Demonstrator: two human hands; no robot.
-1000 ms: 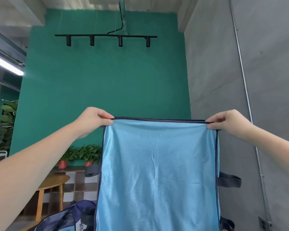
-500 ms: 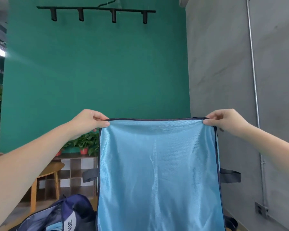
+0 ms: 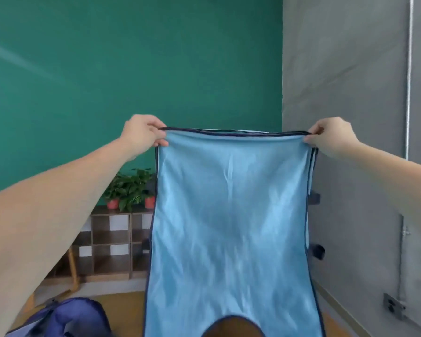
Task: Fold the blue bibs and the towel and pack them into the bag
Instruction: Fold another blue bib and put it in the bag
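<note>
Blue bib (image 3: 231, 215): hangs flat between your hands, left hand (image 3: 141, 132) and right hand (image 3: 331, 136) each pinching a top corner, spread for folding; bag (image 3: 66, 319) near left, below.

A green wall (image 3: 131, 69) stood behind; a grey wall (image 3: 350, 81) met it on the right; potted plants (image 3: 129, 188) sat atop a wooden cubby shelf (image 3: 110, 246).

Blue bib (image 3: 231, 215), hanging flat, upright
</note>
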